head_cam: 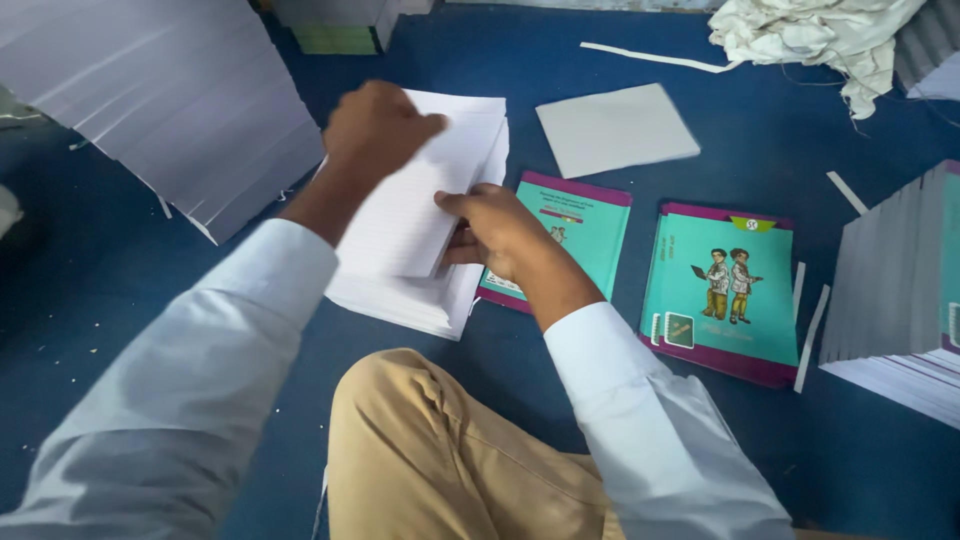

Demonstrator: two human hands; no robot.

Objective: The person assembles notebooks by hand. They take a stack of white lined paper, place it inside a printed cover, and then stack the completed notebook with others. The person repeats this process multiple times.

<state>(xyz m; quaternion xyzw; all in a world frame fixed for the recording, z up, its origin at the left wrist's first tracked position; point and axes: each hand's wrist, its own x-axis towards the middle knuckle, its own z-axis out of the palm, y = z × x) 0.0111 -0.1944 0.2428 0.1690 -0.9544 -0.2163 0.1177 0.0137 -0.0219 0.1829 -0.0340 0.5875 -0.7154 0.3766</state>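
Note:
My left hand point(372, 128) grips the far left edge of a thin bundle of white lined sheets point(420, 190) and lifts it. My right hand point(492, 228) pinches the same bundle at its near right corner. Beneath it lies a thicker stack of white lined sheets point(408, 298) on the blue floor. A teal booklet cover with a purple border point(578, 225) lies just right of my right hand, partly under it. A second teal cover point(722, 295) with a drawing of two children lies further right.
A tall slanted pile of white paper point(170, 100) fills the upper left. A loose grey-white sheet point(615, 128) lies beyond the covers. A stack of bound booklets point(900, 290) stands at the right edge. Crumpled white cloth point(820, 35) sits top right. My knee point(430, 450) is in front.

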